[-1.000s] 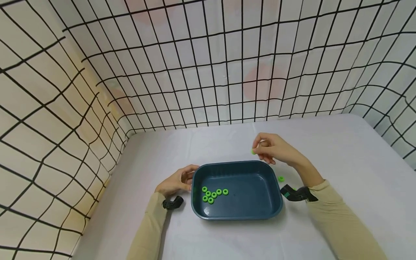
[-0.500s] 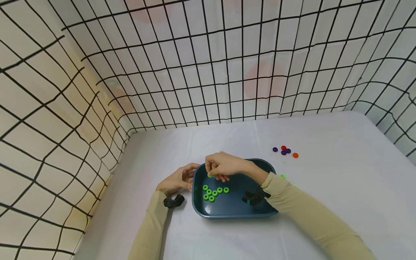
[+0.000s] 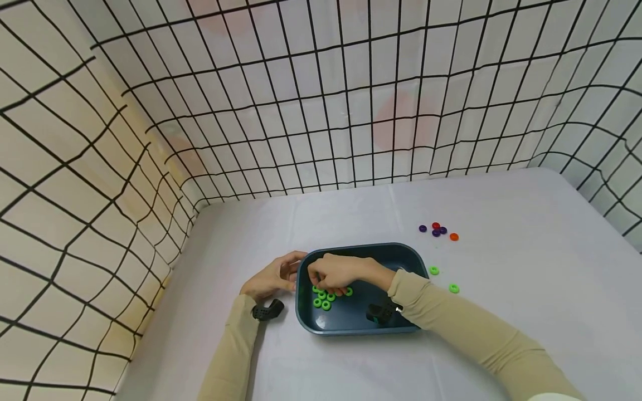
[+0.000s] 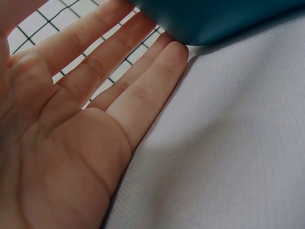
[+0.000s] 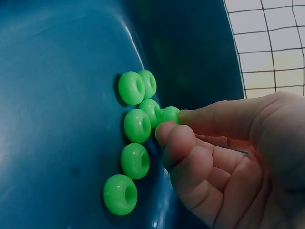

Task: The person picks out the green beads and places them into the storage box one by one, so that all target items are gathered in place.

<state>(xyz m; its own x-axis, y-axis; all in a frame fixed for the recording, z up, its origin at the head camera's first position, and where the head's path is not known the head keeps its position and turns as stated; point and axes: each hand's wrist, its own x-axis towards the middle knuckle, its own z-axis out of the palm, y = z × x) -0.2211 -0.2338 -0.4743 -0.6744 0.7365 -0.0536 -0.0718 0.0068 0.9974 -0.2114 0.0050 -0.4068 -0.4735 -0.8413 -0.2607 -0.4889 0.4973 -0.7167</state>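
A dark blue rectangular tray [image 3: 361,333] stands on the white table, with several green ring beads [image 3: 326,306] in its left part. My right hand [image 3: 337,272] reaches down inside the tray. Seen from the right wrist, its thumb and fingertips pinch one green bead [image 5: 170,115], close against the other green beads [image 5: 137,125]. My left hand [image 3: 271,278] is at the tray's left end; in the left wrist view its fingers [image 4: 147,93] extend fairly straight, tips at the blue tray wall [image 4: 205,21]. My right hand hides some beads in the head view.
Two loose green beads [image 3: 453,288] lie right of the tray. Farther back is a small group of purple beads [image 3: 423,228], a red bead [image 3: 436,225] and an orange bead [image 3: 453,237]. A black grid net [image 3: 346,111] encloses the back and sides.
My right hand has come from behind the tray's right end leftward, then down into it, carrying a green bead. The left hand stays at the tray's end.
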